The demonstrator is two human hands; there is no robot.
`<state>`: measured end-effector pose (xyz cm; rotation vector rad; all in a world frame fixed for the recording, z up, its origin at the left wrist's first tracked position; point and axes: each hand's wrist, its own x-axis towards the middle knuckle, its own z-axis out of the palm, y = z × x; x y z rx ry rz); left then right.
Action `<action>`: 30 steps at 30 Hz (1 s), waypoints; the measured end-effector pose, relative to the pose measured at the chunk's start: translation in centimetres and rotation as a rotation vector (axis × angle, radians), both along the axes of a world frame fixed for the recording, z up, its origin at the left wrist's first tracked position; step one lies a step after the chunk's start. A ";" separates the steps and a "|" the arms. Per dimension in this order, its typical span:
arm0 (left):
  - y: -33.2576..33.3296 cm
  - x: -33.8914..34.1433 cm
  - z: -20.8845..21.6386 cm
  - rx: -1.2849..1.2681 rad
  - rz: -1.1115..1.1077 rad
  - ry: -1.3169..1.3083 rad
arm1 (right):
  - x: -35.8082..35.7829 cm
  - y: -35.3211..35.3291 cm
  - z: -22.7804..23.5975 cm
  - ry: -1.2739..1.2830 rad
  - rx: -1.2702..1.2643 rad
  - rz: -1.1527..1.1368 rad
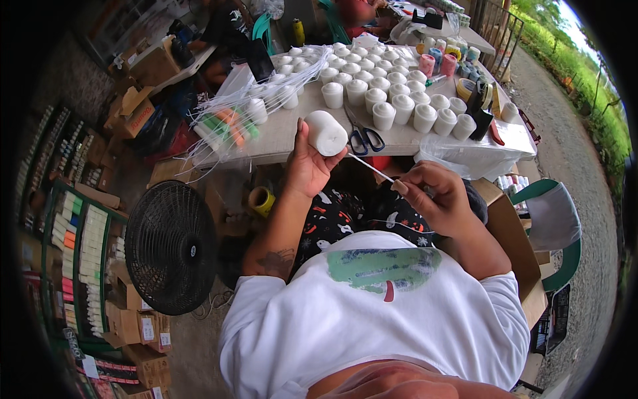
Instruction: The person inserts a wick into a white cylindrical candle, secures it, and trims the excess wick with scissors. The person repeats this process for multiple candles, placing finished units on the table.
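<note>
My left hand (308, 159) holds a short white candle (327, 136) tilted, its round flat end facing me, above my lap at the table's near edge. In a pinch, my right hand (435, 196) grips a thin white wick (372, 167). That wick runs straight from the candle's lower side to my right fingertips; whether it enters the candle I cannot tell. On the table (279, 143), rows of similar white candles (383, 114) stand upright, several with domed tops. Scissors with dark blue handles (367, 139) lie just beyond my hands. A loose bundle of white wicks (246, 96) spreads over the table's left part.
A black fan (171, 246) stands at left, beside shelves of coloured candles (93, 266) and cardboard boxes (133, 326). Pink and red jars (448, 65) sit at the table's far right. A green-framed chair (558, 226) is at right. Another person (229, 40) is at far left.
</note>
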<state>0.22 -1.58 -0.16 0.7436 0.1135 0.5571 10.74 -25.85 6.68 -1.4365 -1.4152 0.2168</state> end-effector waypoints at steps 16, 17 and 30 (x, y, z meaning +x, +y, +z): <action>-3.3 -2.3 2.3 -0.165 -0.084 -0.139 | -2.4 0.9 2.7 -0.196 0.076 0.072; -3.3 -2.2 2.4 -0.179 -0.099 -0.139 | -2.5 1.0 2.7 -0.176 0.089 0.063; -3.6 -2.4 2.7 -0.106 -0.065 -0.170 | -2.8 1.3 3.1 -0.130 0.076 0.035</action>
